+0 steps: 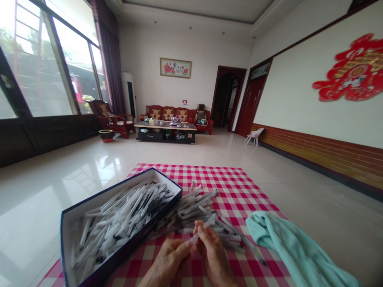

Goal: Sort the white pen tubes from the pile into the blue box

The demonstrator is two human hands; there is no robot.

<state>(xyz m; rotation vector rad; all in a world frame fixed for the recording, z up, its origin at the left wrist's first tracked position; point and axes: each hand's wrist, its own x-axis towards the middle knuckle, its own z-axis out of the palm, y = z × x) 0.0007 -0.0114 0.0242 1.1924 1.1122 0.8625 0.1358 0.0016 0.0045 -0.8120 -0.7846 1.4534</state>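
Observation:
Low in the head view, my left hand (169,257) and my right hand (211,253) are close together above the checked cloth. Both sets of fingers pinch one slim whitish pen (210,220), which slants up to the right; its lower part is partly covered by the fingers. Just beyond the hands lies a loose pile of pens (191,209), pale and see-through, several with black ends. To the left stands an open dark-blue box (143,236) with a white inside, heaped with similar pens (127,215).
A pink-and-white checked cloth (236,189) covers the table. At its right edge lies a crumpled mint-green cloth (287,243). Across the tiled floor are a low black table (164,135), a red wooden sofa (191,113) and a small pale chair (255,135).

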